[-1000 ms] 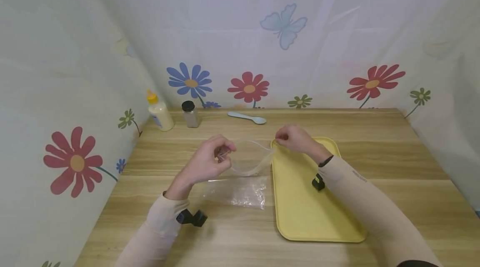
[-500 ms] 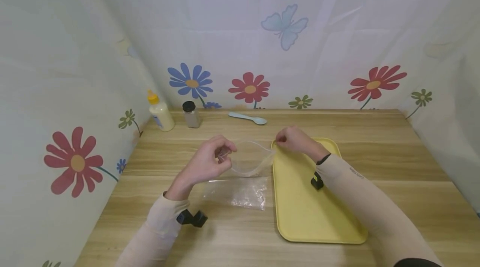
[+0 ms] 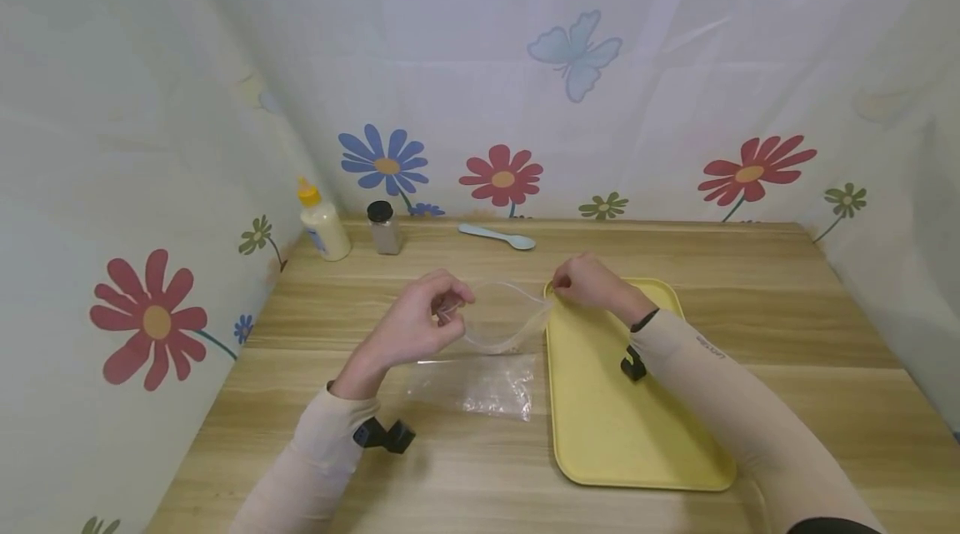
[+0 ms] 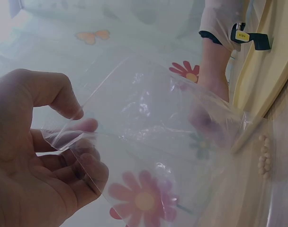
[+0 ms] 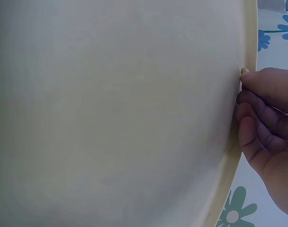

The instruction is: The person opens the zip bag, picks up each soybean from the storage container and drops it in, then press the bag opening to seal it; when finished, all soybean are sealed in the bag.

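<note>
My left hand (image 3: 412, 317) grips one side of a clear plastic bag (image 3: 487, 388) near its mouth. The mouth gapes in a loop that reaches the left edge of a yellow tray (image 3: 615, 409), while the lower part spreads over the table. At the tray's far left corner, my right hand (image 3: 588, 280) pinches a small beige piece (image 5: 245, 71) between thumb and fingertips, right at the rim. Several small round beige pieces (image 4: 264, 158) show through the bag's film in the left wrist view. The tray's floor looks bare in the right wrist view.
A squeeze bottle (image 3: 326, 230) with a yellow nozzle and a small jar (image 3: 386, 232) with a black lid stand at the back left. To their right lies a pale blue spoon (image 3: 498, 236). A flower-print curtain (image 3: 630, 101) closes off the table's back and sides.
Both hands keep nearly the same place and hold. The whole head view has shifted slightly.
</note>
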Demonstrator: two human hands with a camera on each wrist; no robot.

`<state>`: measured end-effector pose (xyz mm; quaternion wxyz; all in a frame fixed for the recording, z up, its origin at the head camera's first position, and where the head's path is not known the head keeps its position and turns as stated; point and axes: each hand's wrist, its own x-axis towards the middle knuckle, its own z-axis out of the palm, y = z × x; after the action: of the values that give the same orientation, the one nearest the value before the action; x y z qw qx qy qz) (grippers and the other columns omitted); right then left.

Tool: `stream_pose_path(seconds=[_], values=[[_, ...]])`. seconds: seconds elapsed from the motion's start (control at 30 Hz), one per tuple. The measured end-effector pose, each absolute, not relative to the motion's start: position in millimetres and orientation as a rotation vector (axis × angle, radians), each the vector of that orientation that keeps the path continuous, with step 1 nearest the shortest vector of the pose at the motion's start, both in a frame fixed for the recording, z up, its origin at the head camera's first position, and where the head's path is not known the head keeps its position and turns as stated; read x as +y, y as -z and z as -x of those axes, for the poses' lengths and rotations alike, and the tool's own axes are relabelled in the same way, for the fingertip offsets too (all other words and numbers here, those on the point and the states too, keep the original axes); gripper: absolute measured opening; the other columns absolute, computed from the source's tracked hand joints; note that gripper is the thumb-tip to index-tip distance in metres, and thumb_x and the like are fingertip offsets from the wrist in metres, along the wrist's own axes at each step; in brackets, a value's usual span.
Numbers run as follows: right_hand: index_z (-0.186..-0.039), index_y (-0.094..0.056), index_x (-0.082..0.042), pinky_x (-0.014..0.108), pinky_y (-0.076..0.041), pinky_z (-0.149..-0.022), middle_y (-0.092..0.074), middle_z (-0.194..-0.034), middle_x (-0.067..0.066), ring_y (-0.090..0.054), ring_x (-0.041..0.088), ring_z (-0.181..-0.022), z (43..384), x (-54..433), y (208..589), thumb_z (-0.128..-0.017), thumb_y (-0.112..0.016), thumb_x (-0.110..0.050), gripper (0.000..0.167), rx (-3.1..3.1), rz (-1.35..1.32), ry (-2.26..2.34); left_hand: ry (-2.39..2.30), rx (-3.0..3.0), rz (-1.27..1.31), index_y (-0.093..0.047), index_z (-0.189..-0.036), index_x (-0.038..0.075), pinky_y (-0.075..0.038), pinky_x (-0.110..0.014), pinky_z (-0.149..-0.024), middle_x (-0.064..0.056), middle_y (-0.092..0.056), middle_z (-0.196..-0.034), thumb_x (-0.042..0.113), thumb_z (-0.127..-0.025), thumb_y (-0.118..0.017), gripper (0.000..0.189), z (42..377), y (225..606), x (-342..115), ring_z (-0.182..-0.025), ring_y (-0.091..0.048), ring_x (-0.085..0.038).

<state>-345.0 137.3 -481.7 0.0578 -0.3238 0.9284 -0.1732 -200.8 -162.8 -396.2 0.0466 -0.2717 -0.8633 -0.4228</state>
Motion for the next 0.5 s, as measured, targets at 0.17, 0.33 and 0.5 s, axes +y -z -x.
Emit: stream_pose_path(seconds=[0.17,0.33,0.5], values=[[-0.092,-0.076,-0.009,0.035,-0.055,-0.077,-0.073,-0.090,0.004,-0.065,0.015,-0.080,344.1,135.4,480.6,-0.088,-0.065,-0.014,0.012,2.816,1.003,0.507,1.289,-2.636,0.828,-0.066,-0.102,0.003,-0.049,-0.030,-0.061,-0.003,-0.057,-0.087,0.001,-0.075,-0.062,0.027,200.8,397.2,-163.1,-0.074,-0.052,-0.016],[-0.086,-0.075,-0.009,0.034,-0.054,-0.074,-0.072,-0.085,0.002,-0.063,0.013,-0.076,343.5,133.6,479.6,-0.086,-0.067,-0.013,0.010,2.847,1.071,0.453,1.290,-2.631,0.832,-0.066,-0.102,0.002,-0.046,-0.024,-0.060,-0.001,-0.056,-0.086,0.001,-0.075,-0.062,0.027,200.9,398.6,-163.6,-0.073,-0.052,-0.016],[-0.083,-0.075,-0.009,0.034,-0.053,-0.072,-0.070,-0.080,0.000,-0.061,0.012,-0.072,343.8,133.1,479.0,-0.085,-0.068,-0.013,0.008,2.864,1.096,0.433,1.284,-2.626,0.838,-0.066,-0.101,0.002,-0.046,-0.024,-0.060,-0.002,-0.056,-0.086,0.001,-0.075,-0.062,0.027,200.9,397.8,-163.7,-0.073,-0.052,-0.016]])
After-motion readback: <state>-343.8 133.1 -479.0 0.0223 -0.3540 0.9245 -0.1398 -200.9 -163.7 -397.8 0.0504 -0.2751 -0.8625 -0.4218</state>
